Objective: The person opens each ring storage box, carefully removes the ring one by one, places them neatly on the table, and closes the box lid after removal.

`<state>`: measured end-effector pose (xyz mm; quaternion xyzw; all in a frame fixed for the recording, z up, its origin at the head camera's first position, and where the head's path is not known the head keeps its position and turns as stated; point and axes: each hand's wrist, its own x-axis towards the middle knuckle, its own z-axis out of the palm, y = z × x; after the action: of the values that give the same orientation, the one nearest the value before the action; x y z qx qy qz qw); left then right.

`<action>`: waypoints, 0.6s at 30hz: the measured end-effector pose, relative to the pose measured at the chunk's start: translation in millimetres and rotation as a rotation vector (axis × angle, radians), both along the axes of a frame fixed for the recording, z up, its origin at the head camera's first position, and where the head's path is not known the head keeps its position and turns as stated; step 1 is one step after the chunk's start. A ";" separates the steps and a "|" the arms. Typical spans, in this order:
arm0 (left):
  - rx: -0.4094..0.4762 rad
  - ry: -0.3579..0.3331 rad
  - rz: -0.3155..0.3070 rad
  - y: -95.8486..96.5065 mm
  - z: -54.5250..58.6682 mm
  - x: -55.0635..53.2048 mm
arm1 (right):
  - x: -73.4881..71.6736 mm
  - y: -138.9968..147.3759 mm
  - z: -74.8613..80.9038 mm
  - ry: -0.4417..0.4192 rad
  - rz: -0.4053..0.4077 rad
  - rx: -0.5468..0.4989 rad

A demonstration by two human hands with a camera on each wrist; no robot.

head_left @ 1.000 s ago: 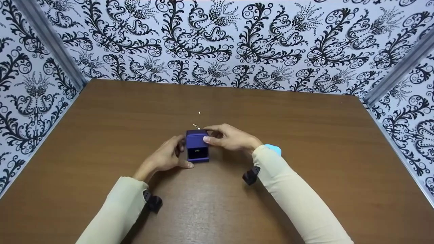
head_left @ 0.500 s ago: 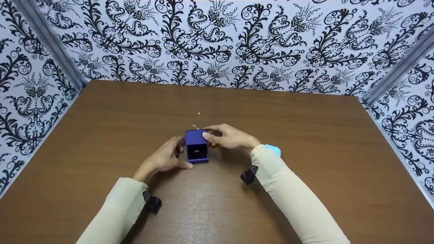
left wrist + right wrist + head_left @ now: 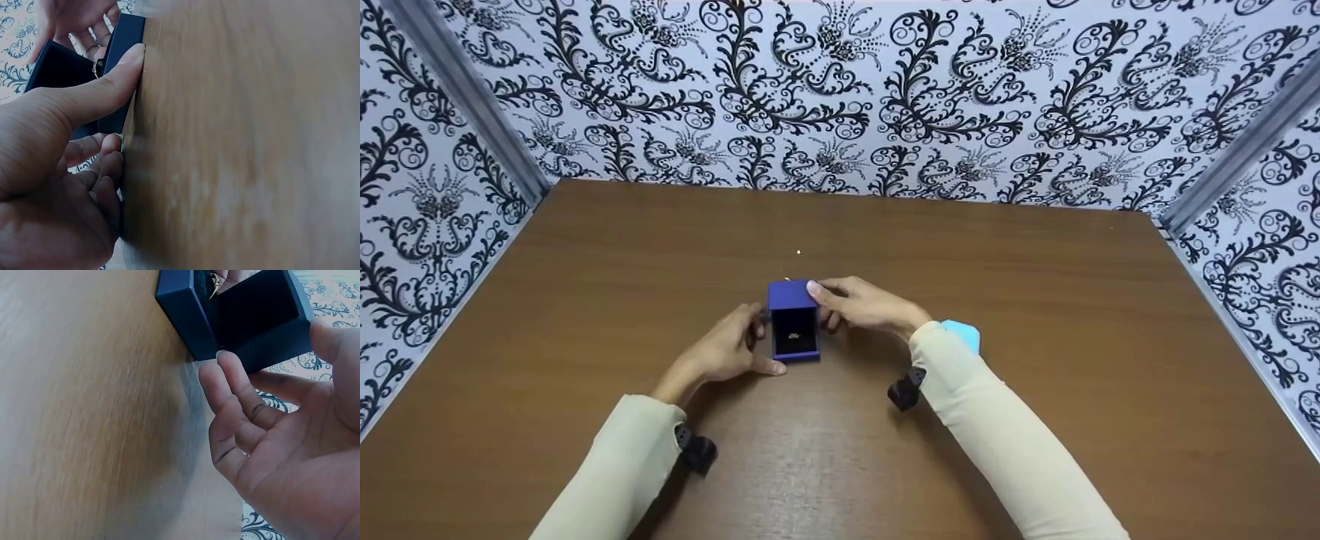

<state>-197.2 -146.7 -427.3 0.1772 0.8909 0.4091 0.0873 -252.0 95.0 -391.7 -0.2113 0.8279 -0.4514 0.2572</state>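
A purple-blue ring box [image 3: 793, 294] stands on the table in the head view, its lid raised from the base. A gold-coloured ring [image 3: 215, 285] sits in the dark lining. My left hand [image 3: 727, 341] holds the base [image 3: 121, 42] from the left, thumb along its front edge and the other fingers at its side. From the right, my right hand [image 3: 870, 304] grips the lid [image 3: 275, 340], with the thumb on its front face. In the right wrist view the lower fingers curl beside the base. Part of the lid's back is hidden.
A tiny shiny piece [image 3: 799, 252] lies on the brown table [image 3: 1035, 300] behind the box. Another small shiny thing [image 3: 788, 280] is mostly hidden by the lid. A light blue object [image 3: 964, 335] shows behind the right sleeve. Patterned walls [image 3: 840, 90] enclose the table.
The box lid has swung up and back under my right hand, showing more of the dark inside and the ring. My left hand has stayed at the base.
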 end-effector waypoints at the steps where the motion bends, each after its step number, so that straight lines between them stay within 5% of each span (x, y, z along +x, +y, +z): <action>1: -0.002 -0.001 -0.001 -0.1 0.1 0.1 | 0.2 -0.9 -0.2 0.001 -0.007 0.004; 18: 0.035 -0.003 -0.022 -0.6 -1.3 -0.8 | 6.2 -10.1 -3.8 -0.013 -0.144 -0.020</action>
<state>-198.0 -147.3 -428.6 0.1876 0.8815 0.4239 0.0899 -245.9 85.0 -395.5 -0.1509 0.8346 -0.4784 0.2275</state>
